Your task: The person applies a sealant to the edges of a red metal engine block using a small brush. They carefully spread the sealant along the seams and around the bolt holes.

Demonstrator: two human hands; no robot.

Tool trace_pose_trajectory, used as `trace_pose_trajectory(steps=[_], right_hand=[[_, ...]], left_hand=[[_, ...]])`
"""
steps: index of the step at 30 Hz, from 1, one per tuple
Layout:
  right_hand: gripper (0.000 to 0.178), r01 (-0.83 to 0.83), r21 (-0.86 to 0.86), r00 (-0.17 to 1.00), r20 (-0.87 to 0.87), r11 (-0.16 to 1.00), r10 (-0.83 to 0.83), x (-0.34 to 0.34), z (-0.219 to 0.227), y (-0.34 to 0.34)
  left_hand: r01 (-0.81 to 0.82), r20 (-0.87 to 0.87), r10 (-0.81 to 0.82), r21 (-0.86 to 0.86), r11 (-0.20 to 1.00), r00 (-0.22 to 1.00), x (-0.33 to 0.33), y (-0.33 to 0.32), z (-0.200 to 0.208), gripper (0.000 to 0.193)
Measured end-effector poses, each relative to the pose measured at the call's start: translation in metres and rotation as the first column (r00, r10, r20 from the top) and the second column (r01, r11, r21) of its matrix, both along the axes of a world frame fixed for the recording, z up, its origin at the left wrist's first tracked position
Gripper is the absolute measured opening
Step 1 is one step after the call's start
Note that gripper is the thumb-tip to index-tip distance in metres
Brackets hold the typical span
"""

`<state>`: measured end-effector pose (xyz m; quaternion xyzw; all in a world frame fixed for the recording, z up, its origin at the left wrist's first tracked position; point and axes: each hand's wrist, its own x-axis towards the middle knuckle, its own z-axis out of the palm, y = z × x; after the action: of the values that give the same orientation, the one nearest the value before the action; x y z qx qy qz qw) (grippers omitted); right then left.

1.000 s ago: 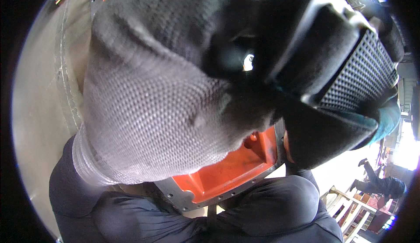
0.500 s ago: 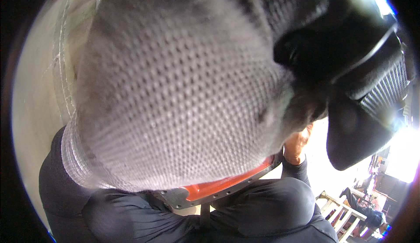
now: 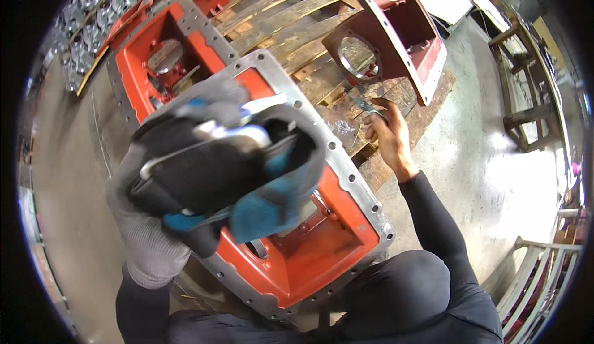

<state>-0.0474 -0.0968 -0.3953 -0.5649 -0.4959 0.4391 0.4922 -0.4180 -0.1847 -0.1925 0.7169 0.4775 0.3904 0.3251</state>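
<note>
My left hand, in a grey knit glove, is closed around a bulky black-and-teal object. Blurred, it shows a dark hollow and pale parts; its kind is unclear. Below it a red-painted metal housing with a grey, bolt-holed flange leans near my knees and is partly covered. My right hand is bare, its fingers bent together over the wooden pallet. At its fingertips is a thin bluish-grey item, too small to name.
More red housings stand around the pallet: one at left, another at far right. Stacked grey metal parts fill the far left corner. A wooden bench frame is at right, a pale slatted rack near right.
The gloved left hand and a black object filled the view close up; they have dropped lower and away. The right hand, mostly hidden before, now reaches forward over the pallet.
</note>
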Motion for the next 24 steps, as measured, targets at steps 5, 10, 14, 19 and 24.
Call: trace_pose_trajectory(steps=[5, 10, 14, 19, 24], right_hand=[[0.029, -0.048, -0.059, 0.996, 0.068, 0.997, 0.052, -0.001, -0.033, 0.046], [0.027, -0.052, -0.174, 0.994, 0.088, 0.983, 0.068, 0.007, -0.035, 0.015], [0.026, 0.042, -0.183, 0.999, -0.004, 0.982, -0.044, 0.013, -0.040, -0.002], [0.023, -0.039, -0.192, 0.999, -0.005, 0.981, 0.039, 0.019, -0.047, -0.004], [0.024, -0.063, -0.211, 0.996, 0.042, 0.975, 0.073, 0.001, -0.048, 0.003]], left_hand=[[-0.021, -0.016, 0.022, 0.078, 0.997, 1.000, 0.010, -0.004, 0.024, 0.055], [-0.375, 0.369, 0.355, -0.017, 0.927, 0.859, 0.072, -0.011, 0.021, 0.038], [-0.578, 0.185, 0.568, 0.000, 0.816, 0.802, 0.107, -0.010, 0.029, 0.030], [-0.249, 0.042, 0.250, 0.341, 0.906, 0.967, 0.102, -0.003, 0.027, 0.033], [-0.598, 0.292, 0.625, -0.185, 0.780, 0.724, 0.138, -0.012, 0.029, 0.039]])
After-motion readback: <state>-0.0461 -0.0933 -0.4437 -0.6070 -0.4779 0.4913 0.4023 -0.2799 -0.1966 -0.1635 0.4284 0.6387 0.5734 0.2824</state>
